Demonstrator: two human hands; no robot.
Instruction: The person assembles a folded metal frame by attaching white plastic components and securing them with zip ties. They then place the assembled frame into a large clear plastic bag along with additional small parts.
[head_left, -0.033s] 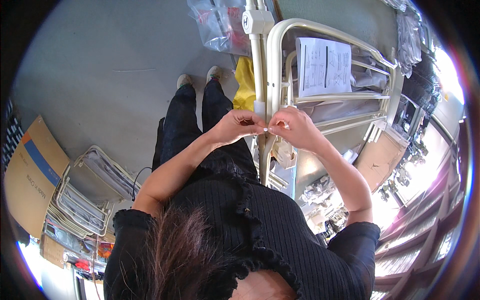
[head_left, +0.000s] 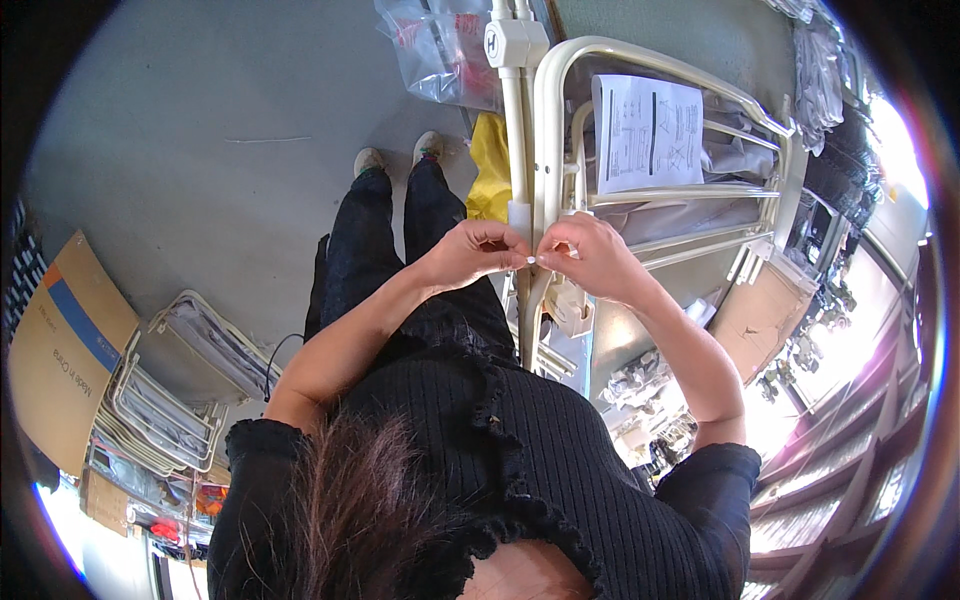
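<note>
My left hand (head_left: 472, 255) and my right hand (head_left: 588, 255) meet fingertip to fingertip over cream metal tubes (head_left: 538, 150). Both are closed in a pinch. Between the fingertips shows a tiny white piece (head_left: 531, 260), too small to name; it sits at the left fingers' tips, touching or nearly touching the right ones. Whether the right fingers grip it too is hidden. Just beyond the hands, a white sleeve (head_left: 519, 216) wraps one upright tube. A printed paper sheet (head_left: 648, 135) lies on the folded cream tube frame (head_left: 690, 190) to the right.
A yellow bag (head_left: 488, 170) and a clear plastic bag (head_left: 440, 55) lie beyond my legs. More folded frames (head_left: 165, 410) lean at the left by a large cardboard box (head_left: 70, 350). Another cardboard piece (head_left: 760, 315) and cluttered small parts (head_left: 650, 410) stand at the right.
</note>
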